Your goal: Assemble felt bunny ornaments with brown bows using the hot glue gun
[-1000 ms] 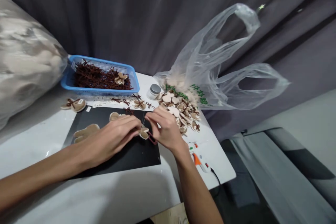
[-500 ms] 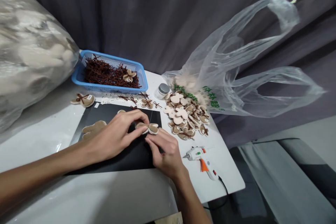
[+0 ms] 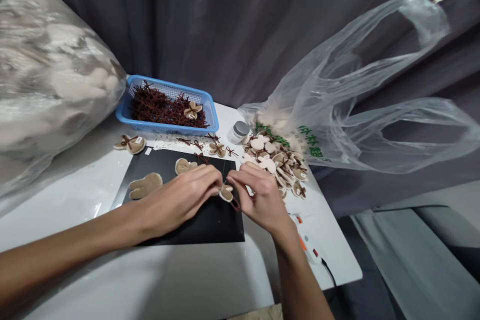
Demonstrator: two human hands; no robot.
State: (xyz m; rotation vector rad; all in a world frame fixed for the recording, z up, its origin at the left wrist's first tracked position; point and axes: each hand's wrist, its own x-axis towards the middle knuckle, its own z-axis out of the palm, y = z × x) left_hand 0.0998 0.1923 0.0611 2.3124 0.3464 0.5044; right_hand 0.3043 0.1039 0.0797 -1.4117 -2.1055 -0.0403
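Note:
My left hand (image 3: 197,187) is closed, pinching a small tan felt bunny piece (image 3: 225,192) with pale edges above the black mat (image 3: 210,227). Just right of it, my right hand (image 3: 258,192) has its thumb and fingers pressed together. A thin dark red strand (image 3: 235,204) shows below these fingertips; what they grip is hidden. Two other tan bunny pieces lie on the mat, one plain felt bunny (image 3: 146,186) beside my left wrist and another bunny (image 3: 184,165) behind my left hand. A dark red bow (image 3: 201,158) rests at the mat's far edge.
Behind the mat stands a blue basket (image 3: 167,130) of dark red bows. A lidded jar (image 3: 239,132), a bunny pile (image 3: 285,165) and a clear plastic bag (image 3: 318,125) are at the right. My right wrist partly covers a glue gun (image 3: 311,250). A big stuffed bag (image 3: 56,85) bulges at left.
Both hands have shifted to the right over the mat and drawn apart. My right hand has moved up off the bunny piece, which stays in my left hand. The view has shifted slightly.

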